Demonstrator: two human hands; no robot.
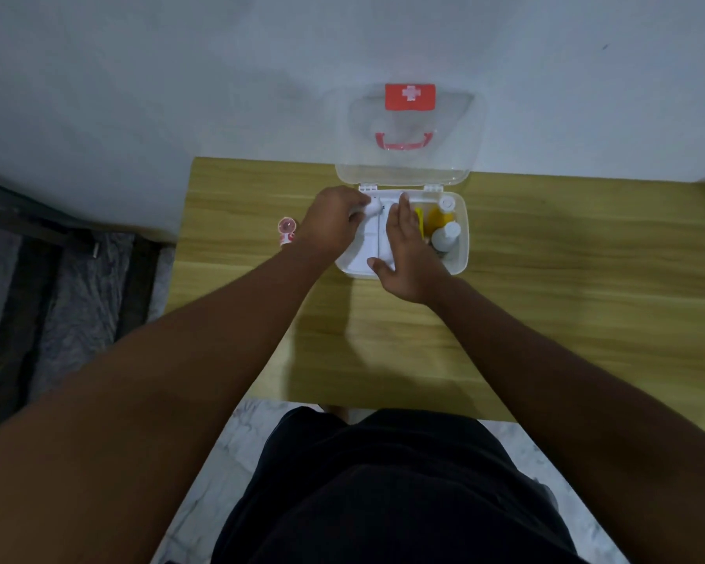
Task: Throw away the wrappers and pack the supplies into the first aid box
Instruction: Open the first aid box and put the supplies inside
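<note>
My left hand (334, 221) is curled over the far left corner of the box (460, 254), fingers closed on something small and white I cannot make out. My right hand (408, 254) lies flat and spread on the white tray (363, 254) inside the box. Just right of that hand stand two white-capped bottles (446, 234) and a yellow item (419, 221). The clear lid (408, 156) stands open beyond both hands. A small red roll (288, 232) sits on the table (546, 258) just left of my left wrist.
</note>
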